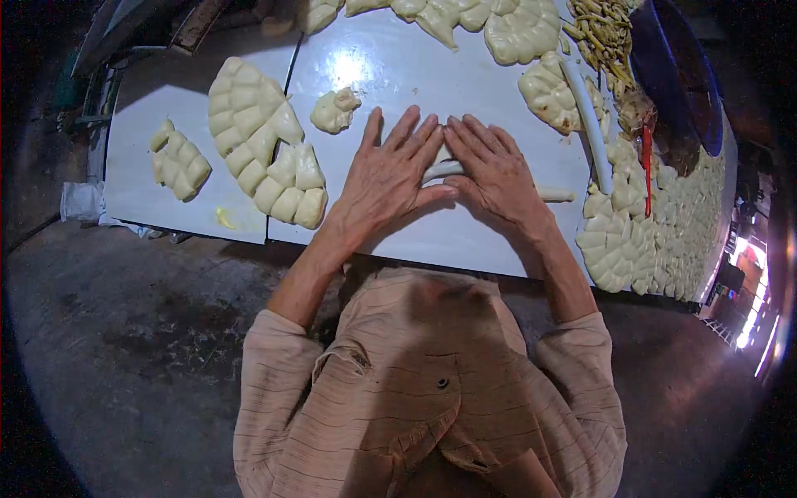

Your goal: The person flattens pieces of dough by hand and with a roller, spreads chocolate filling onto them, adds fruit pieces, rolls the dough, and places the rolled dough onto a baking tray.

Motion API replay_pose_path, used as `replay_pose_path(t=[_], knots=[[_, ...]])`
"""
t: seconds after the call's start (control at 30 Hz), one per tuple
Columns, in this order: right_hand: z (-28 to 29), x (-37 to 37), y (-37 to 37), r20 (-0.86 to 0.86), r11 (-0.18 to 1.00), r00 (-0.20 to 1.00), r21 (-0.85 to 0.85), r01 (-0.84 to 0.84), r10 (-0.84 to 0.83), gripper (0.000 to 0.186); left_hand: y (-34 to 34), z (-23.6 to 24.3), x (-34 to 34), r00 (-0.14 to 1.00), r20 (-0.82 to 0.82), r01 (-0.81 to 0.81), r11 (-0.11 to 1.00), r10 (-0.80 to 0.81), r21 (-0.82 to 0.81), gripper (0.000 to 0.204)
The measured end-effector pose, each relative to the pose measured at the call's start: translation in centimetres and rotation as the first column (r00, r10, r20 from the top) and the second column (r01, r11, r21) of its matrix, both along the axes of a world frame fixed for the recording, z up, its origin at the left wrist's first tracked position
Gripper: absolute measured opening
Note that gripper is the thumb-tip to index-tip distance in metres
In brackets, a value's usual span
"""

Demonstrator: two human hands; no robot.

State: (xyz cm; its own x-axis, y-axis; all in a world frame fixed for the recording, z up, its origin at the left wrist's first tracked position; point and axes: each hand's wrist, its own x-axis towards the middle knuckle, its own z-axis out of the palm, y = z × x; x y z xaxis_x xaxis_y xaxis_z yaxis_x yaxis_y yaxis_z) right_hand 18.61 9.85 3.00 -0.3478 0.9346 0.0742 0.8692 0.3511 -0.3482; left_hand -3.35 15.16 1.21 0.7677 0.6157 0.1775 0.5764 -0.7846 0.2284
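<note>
My left hand (pixel 390 166) and my right hand (pixel 498 170) lie palms down, side by side over the white table, fingers stretched forward and thumbs nearly meeting. Between them shows a short whitish rounded piece (pixel 442 169), mostly covered by the hands. A pale rod-like end (pixel 554 195) sticks out to the right of my right hand; whether it joins that piece is hidden. A small torn lump of dough (pixel 334 110) sits just beyond my left hand. Left of it lies a curved slab of dough (pixel 257 145) scored into squares.
A smaller scored dough piece (pixel 178 162) lies far left. More scored dough (pixel 521 29) lines the back. At right are a round dough piece (pixel 551 93), a white pipe (pixel 588 124), many small dough bits (pixel 664 224), a red-handled tool (pixel 647 166) and a dark blue tub (pixel 677 75).
</note>
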Motion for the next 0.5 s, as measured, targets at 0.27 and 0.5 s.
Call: replay_pose_path(t=[0.27,0.5], knots=[[1.6,1.7,0.1,0.099,0.994,0.995,-0.108,-0.009,0.020,0.067,0.5,-0.1,-1.3,0.997,-0.069,-0.053,0.992,0.045,-0.118,0.103],[1.4,1.8,-0.7,-0.147,0.996,0.985,0.036,-0.081,0.086,0.027,1.3,1.2,-3.0,0.973,0.225,0.110,0.953,-0.045,-0.283,0.051]])
